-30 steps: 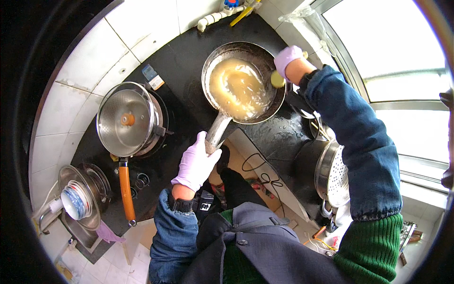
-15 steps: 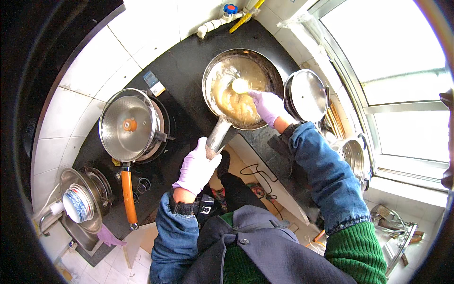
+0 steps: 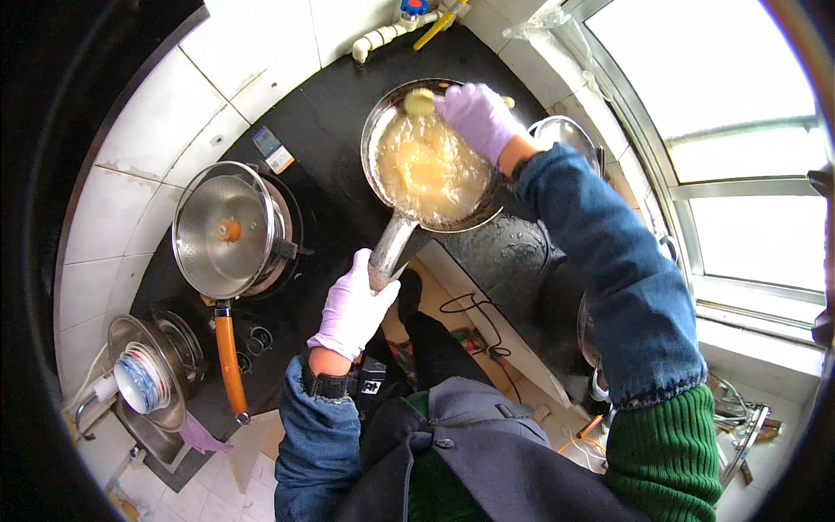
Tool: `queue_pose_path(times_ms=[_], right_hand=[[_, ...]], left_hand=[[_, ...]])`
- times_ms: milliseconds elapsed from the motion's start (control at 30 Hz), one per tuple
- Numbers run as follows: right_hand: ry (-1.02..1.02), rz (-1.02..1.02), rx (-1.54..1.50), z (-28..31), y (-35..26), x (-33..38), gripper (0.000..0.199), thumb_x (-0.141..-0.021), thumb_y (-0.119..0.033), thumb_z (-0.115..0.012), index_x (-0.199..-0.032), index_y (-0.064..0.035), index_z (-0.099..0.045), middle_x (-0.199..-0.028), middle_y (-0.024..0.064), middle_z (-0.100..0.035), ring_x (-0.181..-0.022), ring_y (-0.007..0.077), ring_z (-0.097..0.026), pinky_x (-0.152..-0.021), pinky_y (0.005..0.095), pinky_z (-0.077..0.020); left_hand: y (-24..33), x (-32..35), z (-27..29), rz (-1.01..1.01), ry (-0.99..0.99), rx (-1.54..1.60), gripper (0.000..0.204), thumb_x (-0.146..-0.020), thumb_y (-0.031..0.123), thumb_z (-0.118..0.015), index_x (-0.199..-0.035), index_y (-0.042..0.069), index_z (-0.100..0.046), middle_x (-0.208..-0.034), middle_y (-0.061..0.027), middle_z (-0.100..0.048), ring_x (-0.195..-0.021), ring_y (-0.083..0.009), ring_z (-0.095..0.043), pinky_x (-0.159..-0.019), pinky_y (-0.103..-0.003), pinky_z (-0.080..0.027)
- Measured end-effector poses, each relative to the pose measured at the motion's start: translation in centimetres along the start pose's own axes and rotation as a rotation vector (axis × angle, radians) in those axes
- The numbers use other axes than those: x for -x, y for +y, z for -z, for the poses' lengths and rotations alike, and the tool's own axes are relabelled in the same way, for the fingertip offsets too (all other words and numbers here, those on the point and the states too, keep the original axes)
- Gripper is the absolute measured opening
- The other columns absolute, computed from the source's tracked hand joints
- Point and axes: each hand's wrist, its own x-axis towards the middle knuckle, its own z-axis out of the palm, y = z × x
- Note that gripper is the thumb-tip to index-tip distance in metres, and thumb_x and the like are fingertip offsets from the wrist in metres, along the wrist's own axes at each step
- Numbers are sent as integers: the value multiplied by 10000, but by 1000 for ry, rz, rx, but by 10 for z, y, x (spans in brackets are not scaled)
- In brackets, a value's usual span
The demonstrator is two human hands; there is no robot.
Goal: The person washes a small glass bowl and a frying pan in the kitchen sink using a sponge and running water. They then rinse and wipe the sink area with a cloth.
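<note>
My left hand [image 3: 355, 306], in a pale purple glove, is wrapped round the metal tube handle of a wok [image 3: 393, 245]. Murky yellowish liquid [image 3: 430, 170] with a shiny, rippled surface lies in the wok. Over the wok's far side, my gloved right hand [image 3: 477, 120] is closed on a short tool with a round, yellow-green head [image 3: 419, 102]; its exact kind I cannot make out. The head is by the far inner wall, and a pale end shows past the other side of my hand.
At left, a lidded pan [image 3: 222, 252] with an orange handle [image 3: 230, 361] sits on a stove. Stacked bowls [image 3: 143, 378] stand in a metal basin [image 3: 178, 409] by the sink. A small box [image 3: 273, 150] lies behind. A metal lid [image 3: 564, 135] leans near the window.
My right hand has moved up and away with the tool, from mid-wok to the far wall. My left hand still grips the handle. The whole view has shifted slightly.
</note>
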Motion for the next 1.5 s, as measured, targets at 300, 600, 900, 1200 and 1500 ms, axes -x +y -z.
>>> queue_pose_path(times_ms=[300,600,900,1200,1500], right_hand=[[-515,-398,-450,45,7,59,166,-902,-121,-606,-967,-47,-740,-964,188,-737,-920,355,-725,-797,422,-580],[-731,89,-776,25,-46,94,224,-813,-109,-570,-934,-57,-752,-866,178,-732,-832,350,-723,-781,418,-575],[-247,-526,-1093,32,-109,59,238,-972,-180,-519,-1057,-110,-730,-828,161,-703,-804,346,-697,-734,422,-553],[-109,-665,-987,19,-104,60,261,-1007,-215,-499,-1130,-120,-710,-828,157,-700,-786,350,-687,-693,456,-533],[-207,-550,-1598,-40,-50,12,95,-879,-104,-599,-943,-59,-653,-746,118,-637,-651,229,-631,-645,348,-514]], left_hand=[[1,2,-5,-5,34,12,552,-883,268,-718,-1304,27,-454,-921,-265,-680,-849,-432,-684,-728,-477,-556],[2,2,-5,-43,45,-13,526,-887,259,-717,-1278,22,-456,-937,-272,-677,-877,-438,-686,-726,-469,-560],[4,1,-5,3,17,4,522,-886,212,-736,-1290,21,-468,-925,-215,-685,-802,-307,-705,-729,-395,-562],[1,0,-7,-24,5,26,502,-910,209,-722,-1295,29,-454,-760,-129,-643,-569,-175,-621,-544,-337,-519],[-1,0,-8,-7,3,31,472,-920,203,-713,-1283,37,-460,-818,-132,-661,-619,-180,-641,-576,-332,-531]])
